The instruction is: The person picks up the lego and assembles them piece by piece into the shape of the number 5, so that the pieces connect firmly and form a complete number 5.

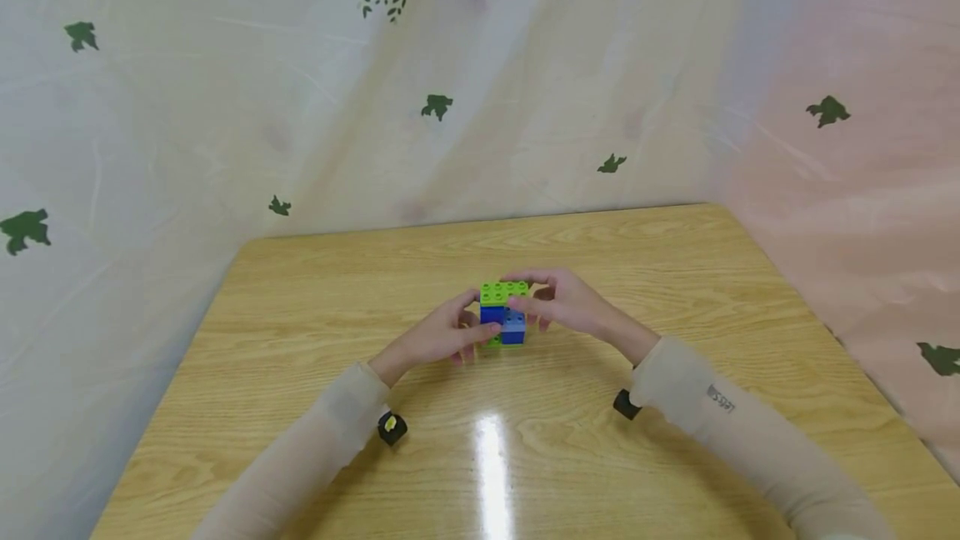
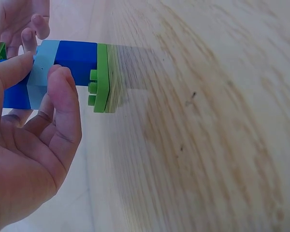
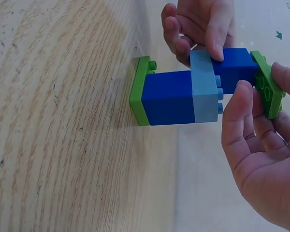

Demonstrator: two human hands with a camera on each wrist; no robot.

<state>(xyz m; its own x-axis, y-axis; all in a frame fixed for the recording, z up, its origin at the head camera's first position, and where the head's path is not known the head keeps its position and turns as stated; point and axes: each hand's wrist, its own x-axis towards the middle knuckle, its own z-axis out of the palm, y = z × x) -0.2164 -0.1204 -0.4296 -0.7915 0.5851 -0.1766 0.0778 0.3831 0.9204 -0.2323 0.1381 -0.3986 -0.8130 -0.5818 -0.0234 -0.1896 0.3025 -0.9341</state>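
Note:
A small stack of toy building bricks stands upright on the table. At its base lies a green plate (image 2: 102, 79); above come a dark blue brick (image 3: 169, 99), a light blue brick (image 3: 203, 79) and a second dark blue brick (image 3: 236, 60), offset to one side. Another green plate (image 1: 495, 293) sits on top, tilted slightly in the right wrist view. My left hand (image 1: 442, 333) grips the middle of the stack from the left, thumb against the upper dark blue brick. From the right, my right hand (image 1: 566, 302) pinches the top green plate between thumb and fingers.
The wooden table (image 1: 315, 290) extends around the stack on every side. Behind it and to the right hangs a pale cloth backdrop (image 1: 510, 107) printed with leaves and birds. Black wrist cameras (image 1: 392, 428) protrude beneath both sleeves, near the tabletop.

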